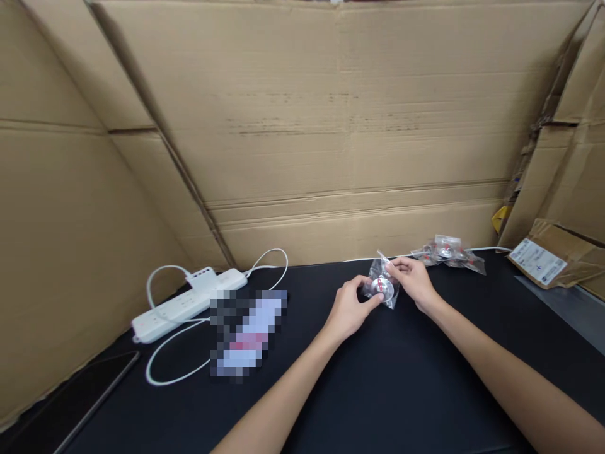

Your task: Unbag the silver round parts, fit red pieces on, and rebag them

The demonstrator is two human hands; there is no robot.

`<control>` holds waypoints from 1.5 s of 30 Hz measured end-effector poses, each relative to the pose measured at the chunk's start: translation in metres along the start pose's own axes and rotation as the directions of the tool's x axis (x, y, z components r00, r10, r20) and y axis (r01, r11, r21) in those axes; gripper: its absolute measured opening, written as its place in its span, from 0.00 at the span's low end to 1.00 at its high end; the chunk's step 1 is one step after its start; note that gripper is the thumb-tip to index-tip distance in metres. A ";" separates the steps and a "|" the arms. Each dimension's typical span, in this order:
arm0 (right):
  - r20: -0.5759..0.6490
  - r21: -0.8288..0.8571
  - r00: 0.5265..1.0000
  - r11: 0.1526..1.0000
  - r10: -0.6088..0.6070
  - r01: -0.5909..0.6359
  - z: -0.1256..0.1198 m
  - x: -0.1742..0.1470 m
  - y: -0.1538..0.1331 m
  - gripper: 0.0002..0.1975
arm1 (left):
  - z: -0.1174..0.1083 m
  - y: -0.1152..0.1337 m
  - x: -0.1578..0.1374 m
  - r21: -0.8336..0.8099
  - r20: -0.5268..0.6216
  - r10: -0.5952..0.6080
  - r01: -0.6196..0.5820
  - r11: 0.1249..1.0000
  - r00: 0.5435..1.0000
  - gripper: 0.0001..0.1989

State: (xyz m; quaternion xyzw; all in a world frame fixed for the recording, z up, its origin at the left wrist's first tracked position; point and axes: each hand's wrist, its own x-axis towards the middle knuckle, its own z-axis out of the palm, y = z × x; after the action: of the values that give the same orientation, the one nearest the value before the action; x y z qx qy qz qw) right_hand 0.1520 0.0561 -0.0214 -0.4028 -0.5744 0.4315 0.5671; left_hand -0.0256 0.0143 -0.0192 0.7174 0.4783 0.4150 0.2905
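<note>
Between my two hands is a small clear plastic bag (390, 300) with a round, shiny silver item (384, 288) inside, marked with red on its face. What kind of item it is I cannot make out. My left hand (350, 308) grips the bag's left and lower side, thumb on the round item. From the upper right, my right hand (412, 279) pinches the bag near its top edge. Beyond my right hand, a pile of similar clear bags (448, 251) with silver and red contents lies on the black table (397, 391).
At left sits a white power strip (189, 304) with a plugged-in adapter and looping white cable (150, 359). A pixelated flat object (250, 334) lies nearby. Cardboard walls (350, 126) enclose the back and sides. An opened cardboard package (558, 255) with a white label rests at right.
</note>
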 end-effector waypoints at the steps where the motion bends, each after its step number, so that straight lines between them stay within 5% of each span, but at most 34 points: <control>1: -0.019 0.051 1.000 0.999 0.020 -0.019 0.001 0.000 -0.002 0.15 | 0.000 0.001 0.002 -0.133 -0.001 -0.026 0.025 0.991 1.000 0.13; 4: -0.086 0.094 0.996 0.995 0.024 -0.016 0.002 -0.001 -0.004 0.18 | 0.001 0.002 0.005 -0.476 0.023 -0.125 0.120 0.871 0.992 0.15; 8: -0.147 -0.025 0.988 0.998 -0.054 0.051 -0.002 0.001 -0.003 0.14 | -0.004 0.004 0.008 -0.624 -0.042 -0.239 0.162 0.764 0.970 0.19; 13: -0.112 -0.057 0.994 0.998 -0.020 0.013 0.000 0.000 -0.005 0.13 | -0.014 0.001 0.011 -0.550 -0.204 -0.194 0.052 0.834 0.959 0.17; 19: 0.002 0.056 1.000 0.998 0.020 -0.020 0.007 -0.004 -0.010 0.14 | -0.016 0.000 0.012 -0.545 -0.216 -0.149 0.007 0.838 0.965 0.18; 26: 0.039 0.059 0.997 0.996 0.069 -0.071 0.009 -0.005 -0.007 0.14 | -0.018 -0.004 0.015 -0.487 -0.371 -0.174 -0.032 0.873 0.912 0.20; 45: 0.172 0.204 0.961 0.947 0.215 -0.249 0.011 -0.012 -0.015 0.14 | -0.016 -0.001 0.012 -0.374 -0.329 -0.084 -0.048 0.926 0.941 0.11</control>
State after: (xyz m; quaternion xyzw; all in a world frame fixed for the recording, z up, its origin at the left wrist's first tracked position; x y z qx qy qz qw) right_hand 0.1421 0.0400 -0.0102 -0.3683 -0.5112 0.5858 0.5097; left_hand -0.0379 0.0261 -0.0083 0.5616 0.4391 0.6135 0.3397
